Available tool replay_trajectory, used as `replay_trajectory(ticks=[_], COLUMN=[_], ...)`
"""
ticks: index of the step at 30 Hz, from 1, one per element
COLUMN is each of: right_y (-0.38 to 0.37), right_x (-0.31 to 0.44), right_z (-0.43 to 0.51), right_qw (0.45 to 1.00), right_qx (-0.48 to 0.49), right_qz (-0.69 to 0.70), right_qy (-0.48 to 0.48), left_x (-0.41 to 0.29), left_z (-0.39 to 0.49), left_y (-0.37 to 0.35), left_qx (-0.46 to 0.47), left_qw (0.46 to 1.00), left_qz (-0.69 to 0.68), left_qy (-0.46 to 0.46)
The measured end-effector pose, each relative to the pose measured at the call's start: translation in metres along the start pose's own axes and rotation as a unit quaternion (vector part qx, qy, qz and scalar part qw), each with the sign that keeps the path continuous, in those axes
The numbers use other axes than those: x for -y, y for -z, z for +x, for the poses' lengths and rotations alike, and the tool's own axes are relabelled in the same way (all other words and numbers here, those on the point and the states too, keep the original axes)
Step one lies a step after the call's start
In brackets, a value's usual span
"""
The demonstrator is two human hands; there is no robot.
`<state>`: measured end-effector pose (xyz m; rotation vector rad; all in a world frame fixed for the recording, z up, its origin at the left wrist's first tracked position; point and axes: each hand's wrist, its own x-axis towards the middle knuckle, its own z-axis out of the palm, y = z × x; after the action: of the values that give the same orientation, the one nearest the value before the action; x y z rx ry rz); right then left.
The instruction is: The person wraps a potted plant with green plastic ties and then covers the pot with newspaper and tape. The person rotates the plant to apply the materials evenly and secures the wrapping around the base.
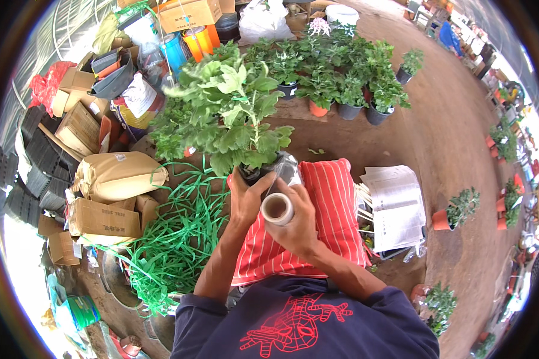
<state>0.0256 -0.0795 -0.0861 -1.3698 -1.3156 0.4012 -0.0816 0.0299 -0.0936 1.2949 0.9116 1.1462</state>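
Observation:
A leafy green potted plant (251, 121) stands before me, its dark pot (250, 176) held at the near side by my left hand (248, 197). My right hand (296, 220) grips a roll of clear plastic film (277, 209), its cardboard core facing up. A stretch of film (288, 167) runs from the roll to the pot's right side. Both hands are close together over a red striped cloth (332, 197) on my lap. The fingers on the pot's far side are hidden by leaves and film.
Green plastic ribbon (184, 229) lies tangled at left, beside a cardboard box (103, 217) and a brown paper package (119, 176). Newspaper sheets (397, 206) cover a container with pale sticks at right. Several potted plants (350, 85) stand ahead; one orange pot (441, 220) lies tipped at right.

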Motion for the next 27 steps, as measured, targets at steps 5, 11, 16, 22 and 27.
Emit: replay_trajectory(ticks=[5, 11, 16, 22, 27], right_y=[0.023, 0.070, 0.092, 0.100, 0.090], right_x=[-0.012, -0.049, -0.082, -0.099, -0.079], right_z=[0.021, 0.051, 0.049, 0.043, 0.036], right_qw=[0.999, 0.997, 0.995, 0.996, 0.997], right_qx=[0.030, 0.061, 0.063, 0.046, -0.005], right_qz=[0.013, 0.011, 0.015, 0.047, -0.039], right_qy=[-0.015, -0.050, -0.078, -0.060, -0.066], left_x=[-0.008, 0.012, 0.028, 0.032, 0.032], left_z=[-0.019, -0.022, -0.008, 0.000, 0.006], left_y=[-0.003, -0.028, -0.059, -0.065, -0.067], left_qx=[0.026, -0.006, -0.046, 0.000, -0.023], left_qw=[0.997, 0.946, 0.935, 0.957, 0.923], left_qz=[0.049, 0.244, 0.242, 0.205, 0.260], left_qy=[-0.046, -0.215, -0.255, -0.203, -0.281])
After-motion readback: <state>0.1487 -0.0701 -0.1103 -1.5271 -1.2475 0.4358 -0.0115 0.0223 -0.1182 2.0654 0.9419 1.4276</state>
